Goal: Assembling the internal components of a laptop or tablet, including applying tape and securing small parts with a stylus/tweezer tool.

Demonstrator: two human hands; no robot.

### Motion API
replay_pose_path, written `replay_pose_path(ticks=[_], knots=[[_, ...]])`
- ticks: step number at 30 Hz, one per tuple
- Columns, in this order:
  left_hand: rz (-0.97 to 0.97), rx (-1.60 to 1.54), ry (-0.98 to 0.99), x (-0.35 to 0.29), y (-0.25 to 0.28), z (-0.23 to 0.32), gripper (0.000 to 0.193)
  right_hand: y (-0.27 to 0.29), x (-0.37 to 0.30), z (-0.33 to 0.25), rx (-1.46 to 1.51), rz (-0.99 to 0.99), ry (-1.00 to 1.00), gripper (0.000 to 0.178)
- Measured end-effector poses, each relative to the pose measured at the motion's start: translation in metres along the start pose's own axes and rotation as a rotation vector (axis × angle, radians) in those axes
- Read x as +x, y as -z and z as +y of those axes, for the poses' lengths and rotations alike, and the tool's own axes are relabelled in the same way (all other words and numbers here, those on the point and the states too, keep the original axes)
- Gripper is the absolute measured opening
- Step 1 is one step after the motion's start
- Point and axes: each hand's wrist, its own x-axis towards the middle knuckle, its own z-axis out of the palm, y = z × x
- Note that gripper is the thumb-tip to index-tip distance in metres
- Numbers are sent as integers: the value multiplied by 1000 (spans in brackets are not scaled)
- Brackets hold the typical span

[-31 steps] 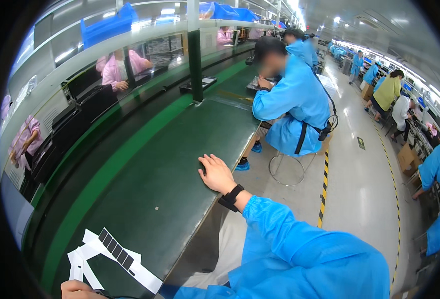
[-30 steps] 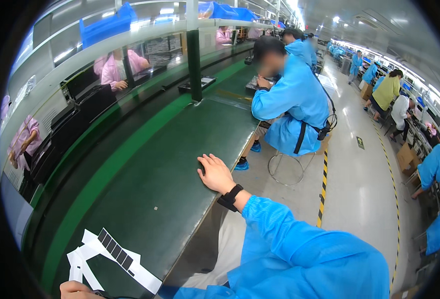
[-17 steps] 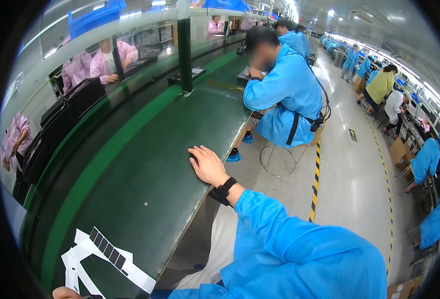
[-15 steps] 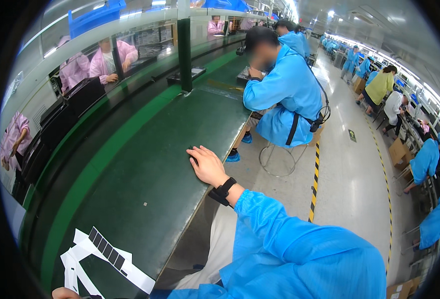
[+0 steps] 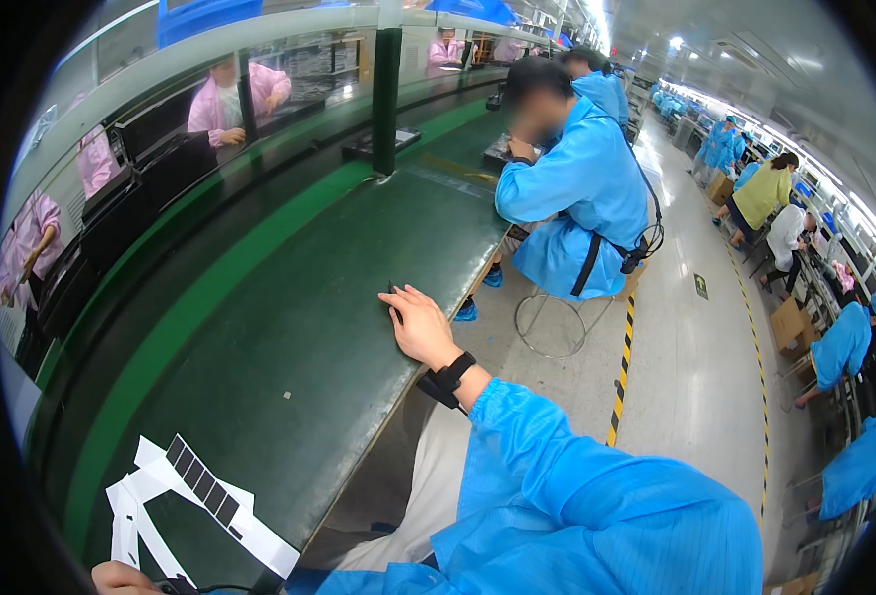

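Note:
On the dark green table, my right hand rests near the right edge. Its fingers are held together and bent over a small black thing, which shows only as dark bits at the fingertips and under the palm. I cannot make out its kind. My left hand shows only in part at the bottom left, with its fingers mostly hidden. Next to it lie white paper strips, overlapping one another. One of them is a white strip with black rectangles in a row.
A small pale square lies on the table. A green post rises beyond, beside a black tray. Ahead, a co-worker in a blue smock sits on a round stool. People in pink work across the line.
The view has shifted slightly, so the papers sit a little higher and farther left. My right hand's fingers have drawn closer together and lifted a little over the small black thing.

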Motion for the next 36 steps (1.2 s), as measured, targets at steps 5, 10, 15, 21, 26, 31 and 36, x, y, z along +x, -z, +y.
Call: replay_pose_path(ticks=[5, 10, 15, 21, 26, 31, 36], knots=[[5, -13, -8, 0, -1, -1, 29, 3, 1, 2, -20, -43, -17, 30], [-135, -34, 10, 4, 12, 1, 29, 2, 1, -2, -15, -10, -2, 28], [1, 42, 33, -16, 0, -2, 23, 0, 4, 2, -12, 14, 43, 26], [55, 123, 79, -20, 3, -2, 26, 1, 5, -4, -12, -4, 41, 27], [38, 74, 8, -14, 3, -6, 26, -1, 3, 2, -9, -26, 51, 28], [97, 75, -52, -19, -1, -4, 25, 2, 1, 1, -5, -56, 41, 28], [191, 65, -62, -21, -12, -5, 22, 1, 1, 10, 0, -96, 17, 28]])
